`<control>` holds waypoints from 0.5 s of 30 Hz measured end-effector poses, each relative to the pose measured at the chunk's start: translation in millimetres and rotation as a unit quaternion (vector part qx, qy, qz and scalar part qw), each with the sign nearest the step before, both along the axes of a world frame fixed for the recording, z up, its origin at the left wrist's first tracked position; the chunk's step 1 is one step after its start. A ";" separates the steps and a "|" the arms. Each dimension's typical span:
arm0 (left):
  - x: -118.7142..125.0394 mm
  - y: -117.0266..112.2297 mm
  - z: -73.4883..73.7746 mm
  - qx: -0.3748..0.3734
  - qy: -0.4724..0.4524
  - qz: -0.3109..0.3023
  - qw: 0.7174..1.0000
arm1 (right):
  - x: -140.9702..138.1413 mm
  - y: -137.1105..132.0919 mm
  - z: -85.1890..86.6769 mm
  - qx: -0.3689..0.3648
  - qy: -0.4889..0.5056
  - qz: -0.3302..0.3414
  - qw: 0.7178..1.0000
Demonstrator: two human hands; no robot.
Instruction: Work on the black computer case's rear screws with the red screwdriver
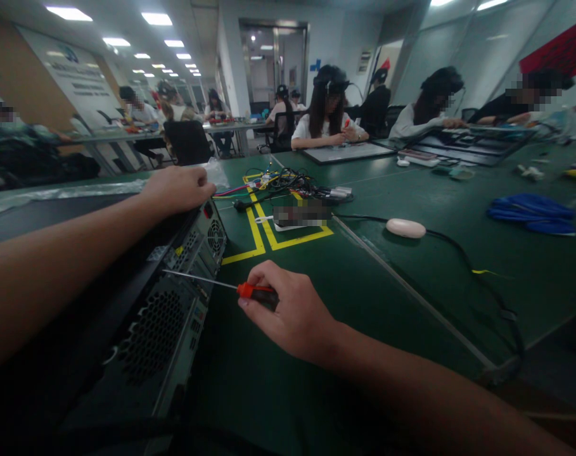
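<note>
A black desktop computer case (195,288) lies on its side at the left, its metal back panel with honeycomb vent and round fan grille facing right. My left hand (176,189) is on the case's far top corner, fingers curled over the edge. In my right hand (294,310) is a screwdriver (214,281) with a red and black handle, held between thumb and fingers. Its long thin shaft points left, and the tip is at the back panel's upper edge. Whether the tip sits in a screw is too small to tell.
Beyond the case lie a tangle of cables (292,182) and yellow tape lines (301,239) on the green table (387,304). A pale oval piece (405,228) sits on a black cord. Blue gloves (530,213) lie at right. Across the table a person handles a flat panel (347,152).
</note>
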State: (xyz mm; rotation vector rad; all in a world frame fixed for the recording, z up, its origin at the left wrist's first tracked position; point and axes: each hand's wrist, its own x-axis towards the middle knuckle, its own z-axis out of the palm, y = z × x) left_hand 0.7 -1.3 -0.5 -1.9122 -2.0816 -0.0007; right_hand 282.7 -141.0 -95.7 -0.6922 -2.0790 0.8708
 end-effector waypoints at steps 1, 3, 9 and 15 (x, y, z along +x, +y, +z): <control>-0.2 0.1 0.0 -0.001 0.002 0.000 1.000 | 0.0 0.0 -0.2 -0.001 0.000 0.001 1.000; -0.2 0.2 0.2 -0.004 0.006 0.001 1.000 | 0.0 0.0 -0.4 -0.003 0.000 0.000 1.000; 1.4 -0.6 1.0 -0.008 0.008 0.004 1.000 | -0.5 0.7 -0.2 0.000 0.007 0.001 1.000; 1.1 -0.6 1.0 -0.011 0.008 0.002 1.000 | -0.7 0.4 -0.9 -0.004 0.005 -0.006 1.000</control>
